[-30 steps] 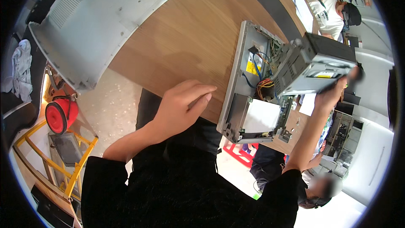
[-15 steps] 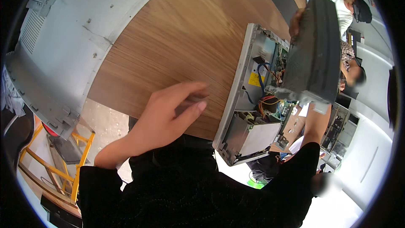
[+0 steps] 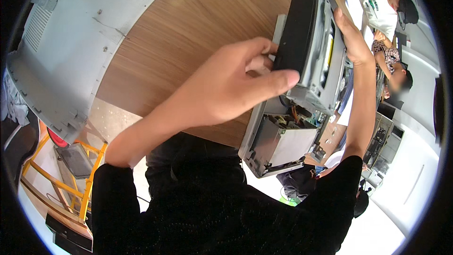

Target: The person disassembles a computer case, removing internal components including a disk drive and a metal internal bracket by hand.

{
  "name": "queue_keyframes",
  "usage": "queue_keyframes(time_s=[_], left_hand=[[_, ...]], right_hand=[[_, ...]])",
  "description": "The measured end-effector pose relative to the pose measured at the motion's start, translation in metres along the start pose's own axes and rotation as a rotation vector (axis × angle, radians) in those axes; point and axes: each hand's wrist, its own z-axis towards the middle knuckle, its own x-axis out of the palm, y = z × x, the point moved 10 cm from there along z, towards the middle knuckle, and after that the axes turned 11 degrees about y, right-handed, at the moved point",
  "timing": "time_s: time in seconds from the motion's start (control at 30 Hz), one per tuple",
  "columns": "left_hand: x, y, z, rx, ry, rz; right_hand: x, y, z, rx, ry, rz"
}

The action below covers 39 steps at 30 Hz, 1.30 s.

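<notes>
A boxy drive unit (image 3: 300, 28) with a black front and bare metal sides is held up above an opened computer case (image 3: 250, 132). On the right, my right hand (image 3: 357, 42) grips its far side, fingertips near the upper edge. My left hand (image 3: 224, 85) reaches in from the left, with the thumb over the lower end and the fingers against the black face. Below the drive, a metal power supply box (image 3: 295, 148) and coloured wires (image 3: 297, 112) show inside the case. Much of the case interior is hidden behind the drive.
The case sits on a brown wooden table (image 3: 188, 38). A large grey metal cover (image 3: 85, 42) lies along the left. Lower left is a yellow metal frame (image 3: 87, 184) beside the table. Two people, one in a white shirt (image 3: 380, 0), are at the far right.
My left hand has moved up and right from over the table onto the drive unit. My right hand has turned the unit, so its metal side now shows, and shifted it left.
</notes>
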Motion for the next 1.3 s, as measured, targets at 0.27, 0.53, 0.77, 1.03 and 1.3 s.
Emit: queue_keyframes(time_s=[0.27,0.53,0.77,1.03,1.3], left_hand=[[0.000,0.009,0.001,-0.083,-0.014,0.090],[-0.002,0.051,-0.011,-0.234,-0.021,0.084],[0.004,0.066,-0.015,-0.323,0.018,0.018],[0.014,0.043,-0.009,-0.160,-0.009,0.097],[0.004,-0.042,-0.007,0.120,-0.039,0.120]], right_hand=[[0.018,0.011,-0.017,0.060,0.051,-0.100],[0.050,0.009,-0.027,0.057,0.221,-0.354],[0.059,0.007,-0.027,0.035,0.269,-0.468],[0.054,0.010,-0.030,-0.111,0.237,-0.485],[-0.088,0.088,-0.159,-0.294,-0.830,-0.233]])
